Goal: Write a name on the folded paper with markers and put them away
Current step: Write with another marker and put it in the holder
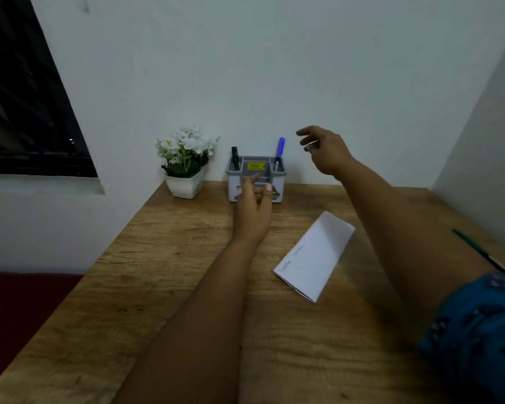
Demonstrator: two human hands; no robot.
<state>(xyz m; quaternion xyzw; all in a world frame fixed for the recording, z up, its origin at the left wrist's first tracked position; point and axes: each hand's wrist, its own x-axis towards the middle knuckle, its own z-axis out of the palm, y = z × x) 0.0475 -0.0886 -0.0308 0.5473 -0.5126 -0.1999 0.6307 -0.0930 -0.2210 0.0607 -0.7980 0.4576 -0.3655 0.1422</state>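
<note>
Both markers stand in the organiser (256,182); your left hand (252,212) and right hand (322,150) hover loose-fingered, holding nothing: draw them clear gently.

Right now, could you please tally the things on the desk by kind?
Markers: 2, black marker and blue marker, both in the organiser
Organiser: 1
Folded paper: 1
Flower pot: 1
Total: 5

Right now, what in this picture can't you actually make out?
- Head view, writing on the folded paper: too small and faint to read.
- Front of the desk organizer: partly hidden by the left hand.
- Yellow sticker: print too small.
- Green pen at the right: its lower end hidden behind the arm.
</note>
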